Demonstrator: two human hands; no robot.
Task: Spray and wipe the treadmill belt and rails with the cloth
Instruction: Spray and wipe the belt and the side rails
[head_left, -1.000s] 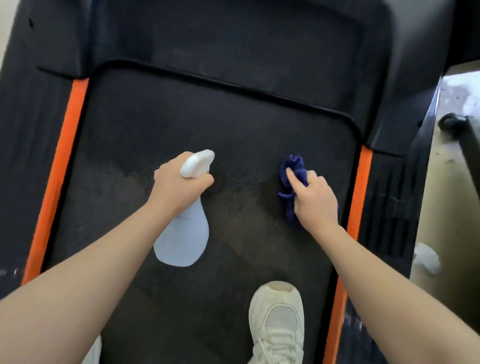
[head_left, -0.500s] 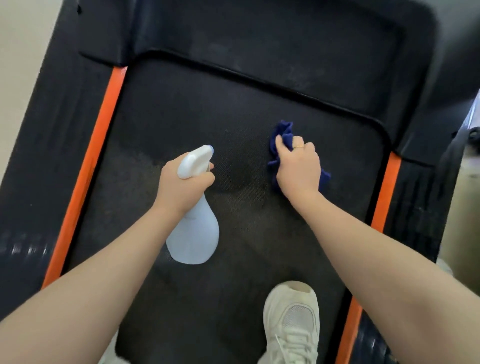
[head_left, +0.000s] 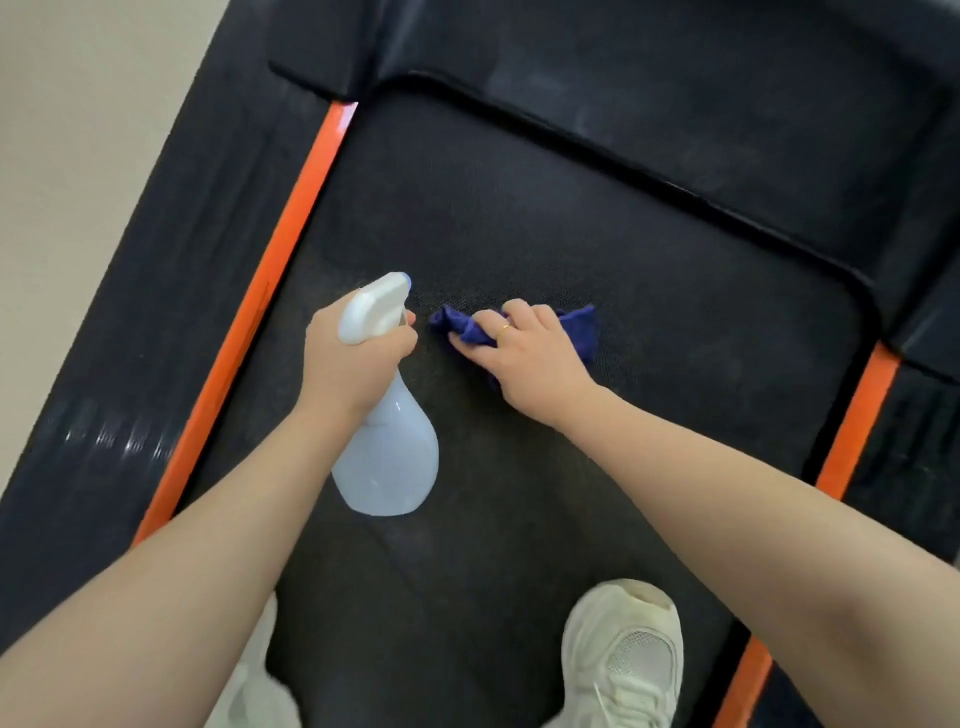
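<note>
One cloth (head_left: 574, 332) under right hand (head_left: 530, 358) grip

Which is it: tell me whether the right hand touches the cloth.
Touching. The head view shows the right hand on the blue cloth, fingers over its folds, on the belt.

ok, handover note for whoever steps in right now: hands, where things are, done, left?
Left hand grips the spray bottle by its neck, held above the belt.
Right hand presses the blue cloth on the belt, mid-width, just right of the nozzle.
Done: cannot judge how much of the belt is wiped.
Left: rest of the belt, then the orange rails, left and right. One white shoe stands on the belt.
</note>
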